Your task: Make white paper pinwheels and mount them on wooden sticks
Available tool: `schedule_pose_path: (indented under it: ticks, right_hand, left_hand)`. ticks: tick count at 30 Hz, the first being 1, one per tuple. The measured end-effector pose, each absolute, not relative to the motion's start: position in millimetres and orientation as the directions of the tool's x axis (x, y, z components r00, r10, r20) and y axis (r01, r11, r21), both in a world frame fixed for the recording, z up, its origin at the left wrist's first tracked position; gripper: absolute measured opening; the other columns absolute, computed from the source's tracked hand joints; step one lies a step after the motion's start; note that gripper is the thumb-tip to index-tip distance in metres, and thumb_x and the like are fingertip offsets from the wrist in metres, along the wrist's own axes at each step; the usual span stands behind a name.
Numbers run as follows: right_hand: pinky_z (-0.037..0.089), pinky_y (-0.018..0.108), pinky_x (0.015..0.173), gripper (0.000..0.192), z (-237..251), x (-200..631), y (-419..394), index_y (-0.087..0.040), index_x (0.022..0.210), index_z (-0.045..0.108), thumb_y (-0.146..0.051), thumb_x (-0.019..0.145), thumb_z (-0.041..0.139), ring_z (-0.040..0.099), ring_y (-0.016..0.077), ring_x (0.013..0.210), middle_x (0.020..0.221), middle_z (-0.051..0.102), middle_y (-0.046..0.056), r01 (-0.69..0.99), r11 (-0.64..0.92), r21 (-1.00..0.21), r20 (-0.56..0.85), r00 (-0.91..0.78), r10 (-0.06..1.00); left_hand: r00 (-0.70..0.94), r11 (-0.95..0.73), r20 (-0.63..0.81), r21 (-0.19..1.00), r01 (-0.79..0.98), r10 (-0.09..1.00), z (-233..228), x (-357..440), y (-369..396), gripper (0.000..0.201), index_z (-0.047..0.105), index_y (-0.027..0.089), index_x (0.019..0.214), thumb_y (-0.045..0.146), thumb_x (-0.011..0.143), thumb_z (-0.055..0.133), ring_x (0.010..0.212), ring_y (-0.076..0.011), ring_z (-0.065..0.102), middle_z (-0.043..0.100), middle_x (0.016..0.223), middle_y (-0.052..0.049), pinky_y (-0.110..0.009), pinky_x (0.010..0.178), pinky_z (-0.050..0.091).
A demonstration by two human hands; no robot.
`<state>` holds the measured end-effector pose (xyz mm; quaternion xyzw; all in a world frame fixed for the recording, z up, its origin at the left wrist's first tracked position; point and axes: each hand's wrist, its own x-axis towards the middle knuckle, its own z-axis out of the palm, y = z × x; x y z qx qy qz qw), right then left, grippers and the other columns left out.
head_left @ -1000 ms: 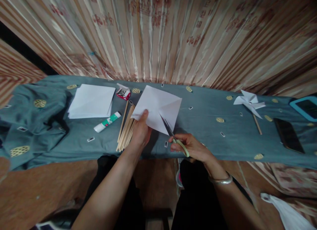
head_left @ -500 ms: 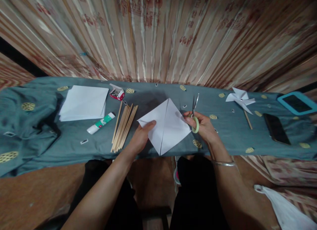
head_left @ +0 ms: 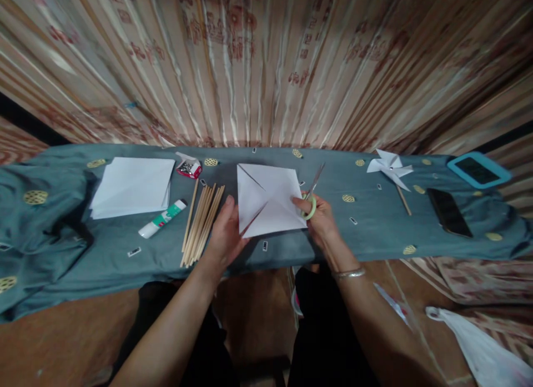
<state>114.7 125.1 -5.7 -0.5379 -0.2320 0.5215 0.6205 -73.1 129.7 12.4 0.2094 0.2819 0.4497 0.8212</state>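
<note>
A square sheet of white paper (head_left: 277,192) is held above the cloth, with slits cut inward from its left corners. My right hand (head_left: 318,217) pinches its right edge under the thumb while also holding scissors (head_left: 310,205) with pale green handles, their blades pointing up and away. At the paper's left edge is my left hand (head_left: 225,231), thumb raised and apart from the sheet. Its other fingers are partly hidden near the lower left corner. Beside that hand lies a bundle of thin wooden sticks (head_left: 202,226).
On the left are a stack of white paper (head_left: 131,184), a glue stick (head_left: 162,219) and a small red box of metal pins (head_left: 189,167). To the right lie a paper pinwheel (head_left: 391,166) on a stick, a black phone (head_left: 449,212) and a blue-framed tablet (head_left: 478,170).
The paper has turned from a diamond to a squarer position. My left thumb has come off its surface, and the right hand with the scissors has shifted slightly left.
</note>
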Motion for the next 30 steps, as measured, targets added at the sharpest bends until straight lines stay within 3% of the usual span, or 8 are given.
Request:
schedule_pose_path:
  ticks: [3,7,12,17,20,24,27,30]
  right_hand:
    - [0.046,0.025,0.057,0.032,-7,107,129,-0.019,0.069,0.066,-0.027,0.047,0.088,0.056,0.0105,0.052,0.06,0.067,-0.005,-0.5,-0.038,-0.865,-0.288,0.434,0.853]
    - [0.046,0.026,0.056,0.031,-6,100,133,-0.018,0.067,0.065,-0.026,0.047,0.087,0.056,0.0105,0.052,0.063,0.068,-0.004,-0.553,-0.011,-0.833,-0.284,0.41,0.867]
    - [0.046,0.025,0.056,0.035,-8,89,133,-0.019,0.071,0.066,-0.032,0.046,0.088,0.056,0.011,0.056,0.064,0.068,-0.004,-0.449,-0.019,-0.893,-0.209,0.378,0.902]
    - [0.043,0.025,0.053,0.04,-6,84,125,-0.02,0.069,0.064,-0.046,0.048,0.086,0.052,0.0101,0.053,0.061,0.063,-0.005,-0.257,-0.101,-0.961,-0.174,0.281,0.944]
    - [0.041,0.024,0.053,0.045,-1,90,114,-0.019,0.077,0.066,-0.056,0.056,0.081,0.051,0.0104,0.055,0.059,0.061,-0.003,-0.08,-0.189,-0.979,-0.199,0.14,0.97]
    - [0.042,0.025,0.058,0.053,7,102,93,-0.016,0.086,0.067,-0.066,0.069,0.068,0.054,0.012,0.062,0.071,0.068,0.003,0.142,-0.278,-0.95,-0.304,-0.228,0.925]
    - [0.042,0.024,0.056,0.058,10,108,83,-0.014,0.092,0.066,-0.068,0.069,0.067,0.055,0.0128,0.063,0.074,0.067,0.004,0.192,-0.315,-0.929,-0.368,-0.404,0.837]
    - [0.043,0.025,0.058,0.062,12,109,80,-0.013,0.097,0.066,-0.068,0.069,0.067,0.056,0.0139,0.065,0.076,0.068,0.005,0.176,-0.327,-0.928,-0.372,-0.443,0.816]
  left_hand:
    - [0.444,0.504,-0.252,0.554,-0.662,0.86,14,-71,126,0.055,0.067,0.014,0.109,0.058,0.076,0.065,0.124,-0.0353,0.054,0.071,0.113,-0.014,-0.052,0.102,0.046]
    - [0.397,0.45,-0.22,0.538,-0.712,0.891,12,-62,122,0.049,0.065,0.018,0.112,0.044,0.072,0.075,0.129,-0.0333,0.05,0.068,0.119,-0.011,-0.054,0.106,0.042]
    - [0.248,0.401,-0.332,0.555,-0.729,0.91,14,-50,126,0.042,0.058,0.02,0.125,0.025,0.084,0.066,0.119,-0.0249,0.06,0.068,0.121,-0.009,-0.043,0.104,0.047]
    - [0.088,0.348,-0.484,0.48,-0.805,0.871,21,-53,136,0.034,0.056,0.016,0.128,0.016,0.095,0.048,0.086,-0.0148,0.071,0.075,0.104,-0.008,-0.028,0.088,0.057]
    - [0.019,0.28,-0.474,0.487,-0.827,0.881,25,-64,144,0.032,0.058,0.016,0.125,0.015,0.096,0.046,0.072,-0.0121,0.07,0.076,0.092,-0.005,-0.024,0.078,0.059]
    - [-0.062,0.197,-0.444,0.512,-0.836,0.894,26,-81,153,0.029,0.06,0.017,0.121,0.017,0.097,0.045,0.069,-0.0112,0.07,0.076,0.086,-0.003,-0.022,0.074,0.059]
    - [-0.07,0.186,-0.435,0.518,-0.835,0.897,25,-88,156,0.029,0.061,0.017,0.121,0.019,0.097,0.046,0.072,-0.0113,0.07,0.076,0.09,-0.004,-0.024,0.079,0.059]
    - [-0.057,0.199,-0.427,0.53,-0.825,0.902,23,-87,156,0.029,0.061,0.016,0.122,0.019,0.096,0.047,0.074,-0.0117,0.07,0.076,0.094,-0.004,-0.026,0.085,0.057]
